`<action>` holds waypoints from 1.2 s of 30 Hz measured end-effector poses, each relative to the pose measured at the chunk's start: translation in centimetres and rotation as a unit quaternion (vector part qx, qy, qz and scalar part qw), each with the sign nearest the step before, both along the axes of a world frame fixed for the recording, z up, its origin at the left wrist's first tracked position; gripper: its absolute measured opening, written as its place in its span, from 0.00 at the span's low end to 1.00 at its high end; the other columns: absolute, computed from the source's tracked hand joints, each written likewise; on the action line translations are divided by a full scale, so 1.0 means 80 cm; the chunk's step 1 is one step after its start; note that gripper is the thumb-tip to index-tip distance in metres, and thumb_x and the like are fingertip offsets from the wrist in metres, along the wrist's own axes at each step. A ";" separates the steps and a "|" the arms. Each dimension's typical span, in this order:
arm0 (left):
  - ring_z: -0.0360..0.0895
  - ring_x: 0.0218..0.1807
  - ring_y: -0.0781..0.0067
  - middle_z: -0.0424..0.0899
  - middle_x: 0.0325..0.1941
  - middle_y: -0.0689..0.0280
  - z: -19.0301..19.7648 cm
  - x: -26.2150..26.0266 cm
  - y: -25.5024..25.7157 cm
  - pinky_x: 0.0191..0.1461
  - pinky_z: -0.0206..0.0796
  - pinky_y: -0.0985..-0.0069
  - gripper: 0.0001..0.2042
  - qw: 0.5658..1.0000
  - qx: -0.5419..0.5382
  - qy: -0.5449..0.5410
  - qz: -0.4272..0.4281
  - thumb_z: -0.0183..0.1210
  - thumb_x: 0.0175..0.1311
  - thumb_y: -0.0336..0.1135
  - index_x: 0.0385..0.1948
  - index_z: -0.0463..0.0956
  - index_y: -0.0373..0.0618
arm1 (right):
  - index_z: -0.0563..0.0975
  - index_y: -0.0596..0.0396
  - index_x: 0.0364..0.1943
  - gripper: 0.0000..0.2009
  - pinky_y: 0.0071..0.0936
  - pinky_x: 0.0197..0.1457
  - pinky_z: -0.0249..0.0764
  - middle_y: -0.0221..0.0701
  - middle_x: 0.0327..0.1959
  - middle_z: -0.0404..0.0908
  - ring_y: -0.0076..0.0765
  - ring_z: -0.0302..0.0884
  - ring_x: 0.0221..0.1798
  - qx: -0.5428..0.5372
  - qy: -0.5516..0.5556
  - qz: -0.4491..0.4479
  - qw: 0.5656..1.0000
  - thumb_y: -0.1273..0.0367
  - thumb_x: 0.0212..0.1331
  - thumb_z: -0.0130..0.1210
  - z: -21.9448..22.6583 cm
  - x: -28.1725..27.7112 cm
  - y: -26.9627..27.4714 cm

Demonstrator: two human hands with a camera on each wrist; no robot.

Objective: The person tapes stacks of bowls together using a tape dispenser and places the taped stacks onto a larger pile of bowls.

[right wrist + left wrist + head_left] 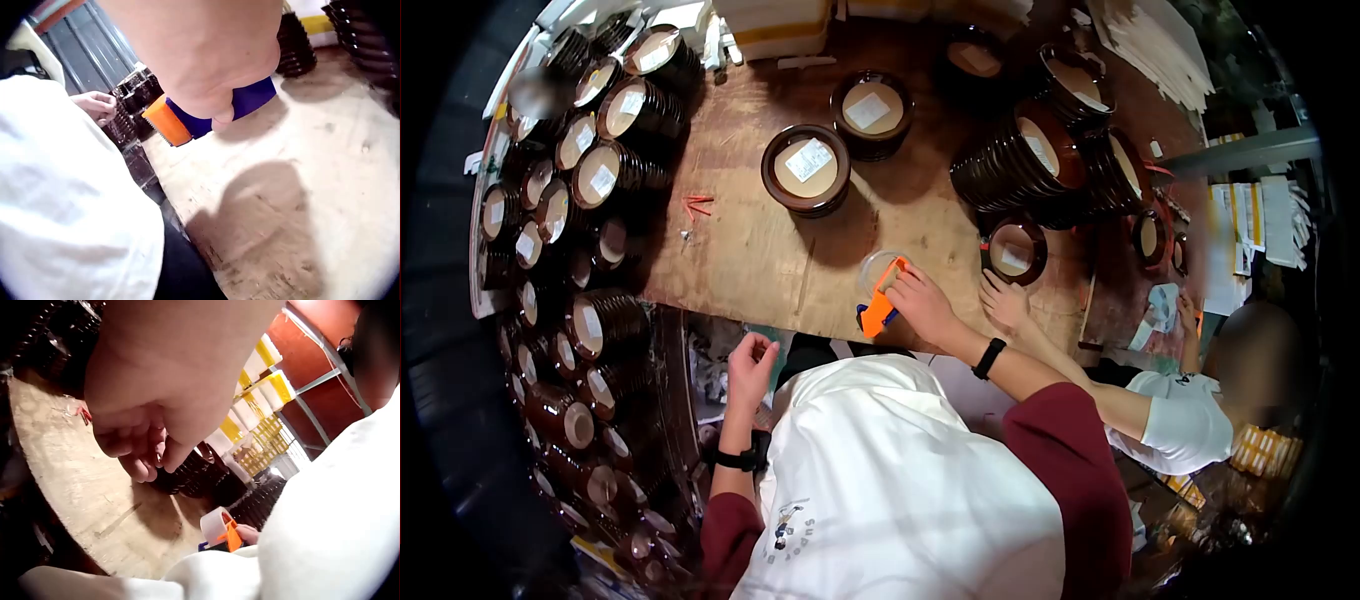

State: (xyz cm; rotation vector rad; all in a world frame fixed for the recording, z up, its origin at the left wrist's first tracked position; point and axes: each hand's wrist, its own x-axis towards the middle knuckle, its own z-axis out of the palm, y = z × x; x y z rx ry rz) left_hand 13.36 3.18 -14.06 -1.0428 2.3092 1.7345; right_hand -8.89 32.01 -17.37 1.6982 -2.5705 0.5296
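Observation:
My right hand [917,300] grips a tape dispenser [877,311] with an orange body and blue parts, low over the near edge of the wooden table. A wide roll of clear tape [215,525] sits on it. In the right wrist view, the serrated edge on the orange part [167,122] points toward my body. My left hand [752,368] hangs before the table's near edge, fingers loosely curled, with nothing seen in it. Beyond the dispenser stands a stack of brown glazed dishes [805,213], a white label [809,159] lying on its top dish.
Another labelled stack [872,118] stands behind it. Many dish stacks [615,172] crowd the left side; tall leaning stacks [1010,170] stand at right. Red strips [697,206] lie on the table [730,250]. Another person [1170,420] sits at right, a hand [1005,302] beside a small dish [1017,250].

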 end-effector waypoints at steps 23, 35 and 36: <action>0.76 0.57 0.73 0.77 0.56 0.64 0.177 -0.223 -0.055 0.57 0.69 0.77 0.14 0.835 0.167 0.345 -0.395 0.56 0.70 0.26 0.56 0.75 0.39 | 0.71 0.48 0.28 0.05 0.30 0.75 0.63 0.25 0.35 0.79 0.28 0.78 0.50 0.105 0.166 0.083 0.977 0.70 0.54 0.56 0.307 0.036 -0.080; 0.79 0.44 0.75 0.76 0.39 0.65 0.137 -0.195 -0.052 0.51 0.73 0.78 0.13 0.877 0.242 0.365 -0.197 0.57 0.60 0.11 0.43 0.71 0.38 | 0.73 0.50 0.34 0.04 0.34 0.76 0.62 0.28 0.42 0.80 0.31 0.77 0.55 0.116 0.087 0.071 0.987 0.70 0.57 0.55 0.305 0.038 -0.108; 0.78 0.43 0.75 0.75 0.38 0.66 0.136 -0.192 -0.051 0.51 0.73 0.77 0.14 0.879 0.224 0.382 -0.177 0.55 0.59 0.09 0.42 0.70 0.38 | 0.74 0.51 0.35 0.04 0.35 0.76 0.62 0.28 0.42 0.79 0.32 0.77 0.55 0.107 0.074 0.075 0.989 0.71 0.57 0.55 0.308 0.037 -0.114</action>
